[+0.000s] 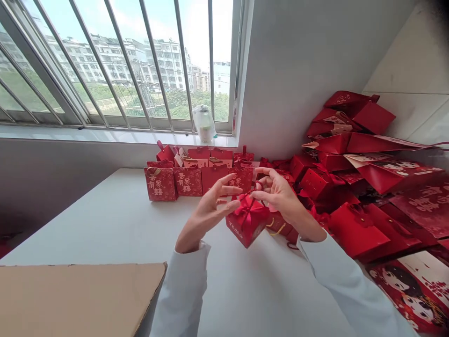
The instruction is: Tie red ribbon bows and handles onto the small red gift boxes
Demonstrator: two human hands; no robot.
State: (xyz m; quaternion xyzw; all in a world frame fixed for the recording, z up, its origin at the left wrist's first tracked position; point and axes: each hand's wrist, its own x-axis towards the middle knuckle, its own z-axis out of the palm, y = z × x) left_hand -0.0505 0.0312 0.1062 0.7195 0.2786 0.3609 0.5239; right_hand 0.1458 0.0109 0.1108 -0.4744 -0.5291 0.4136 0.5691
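Observation:
A small red gift box (247, 229) with a red ribbon bow (248, 209) and gold-coloured lettering hangs tilted over the white table. Its twisted red cord handle is pinched between the thumb and fingers of my right hand (278, 194). On the box's left side my left hand (213, 203) has its fingers apart, the thumb close to the bow; whether it touches the ribbon I cannot tell. Just behind the box, partly covered by it and my right hand, lies a dark red bag (286, 229) with a gold cord.
Rows of red gift bags (161, 185) stand at the table's back, below a barred window. A heap of red bags and boxes (358, 224) fills the right side. A cardboard box (77, 299) is at front left. A plastic-wrapped cup (204, 126) stands on the sill.

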